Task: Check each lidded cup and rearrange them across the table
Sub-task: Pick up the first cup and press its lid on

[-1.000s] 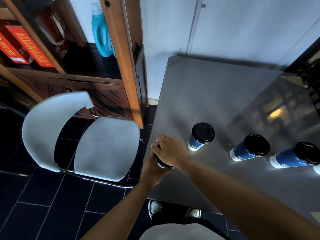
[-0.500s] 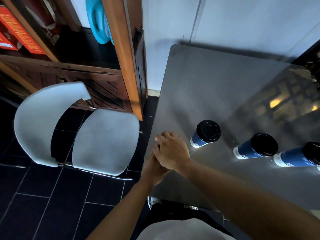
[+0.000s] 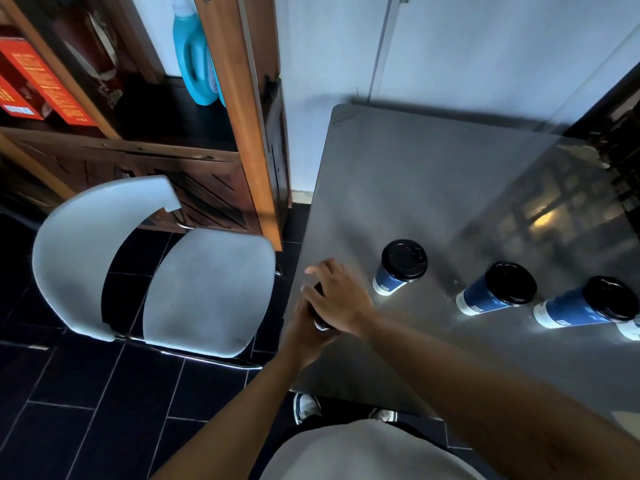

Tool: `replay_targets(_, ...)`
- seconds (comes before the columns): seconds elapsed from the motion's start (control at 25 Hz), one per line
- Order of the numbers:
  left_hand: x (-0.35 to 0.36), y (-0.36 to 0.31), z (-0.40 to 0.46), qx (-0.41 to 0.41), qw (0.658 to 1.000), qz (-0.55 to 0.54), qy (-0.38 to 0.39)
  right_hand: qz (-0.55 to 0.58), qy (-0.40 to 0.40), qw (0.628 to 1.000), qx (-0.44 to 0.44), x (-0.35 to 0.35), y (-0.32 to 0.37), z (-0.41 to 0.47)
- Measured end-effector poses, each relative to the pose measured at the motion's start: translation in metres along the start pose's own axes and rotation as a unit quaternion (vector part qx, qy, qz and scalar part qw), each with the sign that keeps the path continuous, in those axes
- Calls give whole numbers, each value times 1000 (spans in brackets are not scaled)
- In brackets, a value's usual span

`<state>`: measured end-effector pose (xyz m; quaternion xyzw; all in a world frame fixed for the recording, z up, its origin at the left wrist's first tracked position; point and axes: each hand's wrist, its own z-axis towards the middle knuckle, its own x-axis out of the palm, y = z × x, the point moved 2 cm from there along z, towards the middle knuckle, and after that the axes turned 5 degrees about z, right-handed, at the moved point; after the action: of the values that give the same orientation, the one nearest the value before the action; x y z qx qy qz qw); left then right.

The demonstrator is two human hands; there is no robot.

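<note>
Held cup (image 3: 320, 320): at the left edge of the counter (image 3: 433, 188), lower centre of the frame, almost wholly hidden by both hands; only a sliver of dark lid and pale base was seen.
Right hand (image 3: 341, 299): laid over the top of the held cup, fingers curled down round its lid, index finger lifted slightly.
Left hand (image 3: 304, 334): wrapped round the cup's body from below and the near side.
Change: a second earlier the same two-handed hold was seen at the same counter edge; the right hand was since shifted a little further over the lid, and no cup was moved.
Other cups: three blue lidded cups were left standing in a row to the right, the nearest cup (image 3: 401, 268) just beside the hands, the middle cup (image 3: 498, 289) and the far cup (image 3: 588, 306) further right; a fourth was cut off at the frame's right edge.
Meaning for the task: the lid was judged to be under check, with repositioning not yet begun.
Surroundings: a white chair (image 3: 156, 265) was seen at left.
</note>
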<state>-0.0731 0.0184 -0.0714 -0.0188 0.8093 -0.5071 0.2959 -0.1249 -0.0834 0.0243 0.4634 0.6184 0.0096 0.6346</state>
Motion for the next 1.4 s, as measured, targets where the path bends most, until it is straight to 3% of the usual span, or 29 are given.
replay_targets(0.12,-4,-14,-10,-31,996,-83,-11,220,-44,974,43,-11,-22,-7)
replay_targets(0.36,-10,-38,-18,-94,987,-129,-30,407,14,906,115,-7,-45,-12)
replay_targets(0.6,-9,-57,-23,-205,945,-257,4,435,33,889,142,-8,-50,-25)
replay_targets(0.72,-9,-67,-29,-247,898,-364,22,424,17,892,158,-5,-54,-23)
replay_targets(0.84,-14,-75,-34,-286,856,-429,43,495,37,848,188,5,-60,-26)
replay_targets(1.0,-16,-82,-41,-299,828,-472,51,531,20,813,239,11,-60,-34)
replay_targets(1.24,-15,-77,-40,-301,826,-472,60,513,10,823,245,8,-57,-34)
replay_targets(1.4,-16,-74,-40,-268,875,-390,99,398,6,890,222,2,-59,-31)
